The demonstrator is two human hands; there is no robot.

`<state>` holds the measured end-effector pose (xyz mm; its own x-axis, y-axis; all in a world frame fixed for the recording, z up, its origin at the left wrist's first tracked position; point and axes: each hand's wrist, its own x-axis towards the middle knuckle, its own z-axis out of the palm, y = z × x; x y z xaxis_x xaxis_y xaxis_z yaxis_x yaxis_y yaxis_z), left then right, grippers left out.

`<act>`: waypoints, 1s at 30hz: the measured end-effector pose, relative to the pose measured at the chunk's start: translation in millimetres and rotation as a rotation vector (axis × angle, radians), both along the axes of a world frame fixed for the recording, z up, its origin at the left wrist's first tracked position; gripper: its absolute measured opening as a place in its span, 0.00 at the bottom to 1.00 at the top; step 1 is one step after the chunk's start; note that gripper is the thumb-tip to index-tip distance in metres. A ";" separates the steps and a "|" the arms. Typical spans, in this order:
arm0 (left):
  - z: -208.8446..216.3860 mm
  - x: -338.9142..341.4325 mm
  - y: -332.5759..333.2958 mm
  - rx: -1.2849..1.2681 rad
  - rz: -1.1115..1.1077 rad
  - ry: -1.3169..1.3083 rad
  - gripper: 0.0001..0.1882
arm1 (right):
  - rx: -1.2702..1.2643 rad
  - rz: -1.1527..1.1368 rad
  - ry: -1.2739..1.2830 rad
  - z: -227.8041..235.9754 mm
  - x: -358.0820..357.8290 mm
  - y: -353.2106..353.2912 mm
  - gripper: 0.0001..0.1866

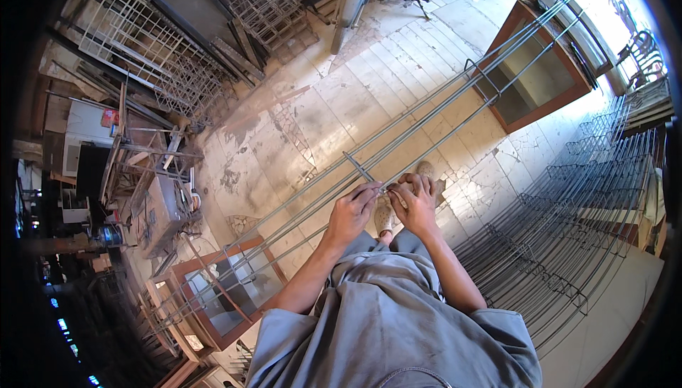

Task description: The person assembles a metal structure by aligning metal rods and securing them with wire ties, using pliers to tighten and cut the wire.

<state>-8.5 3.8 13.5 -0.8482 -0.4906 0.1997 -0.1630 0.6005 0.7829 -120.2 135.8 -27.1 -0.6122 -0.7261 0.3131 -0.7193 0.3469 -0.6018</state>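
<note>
Over cracked stone-like tiles (291, 132), both hands (350, 214) touch slender, straight metal rods (426, 123).

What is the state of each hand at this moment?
Left hand: closed at the metal loop; exact hold unclear.
Right hand: closed; whether it holds anything cannot be told.

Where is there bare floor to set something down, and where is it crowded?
Bare floor lies beyond the metal rods, between the motorbike and wire racks; another patch, between the cabinet, right shoe and wire frames. Crowded: those frames, and the rods around the left hand and right hand.
</note>
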 end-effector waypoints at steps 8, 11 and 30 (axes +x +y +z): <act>1.9 -0.5 -1.7 0.008 -0.016 0.033 0.08 | -0.007 0.085 -0.171 8.0 13.7 2.4 0.13; 3.6 -1.1 -3.0 0.002 -0.029 0.013 0.09 | 0.009 0.177 -0.287 4.8 1.4 6.6 0.14; -22.4 6.6 -10.9 0.272 -0.023 0.050 0.09 | 0.417 1.038 0.695 104.6 3.4 -33.1 0.12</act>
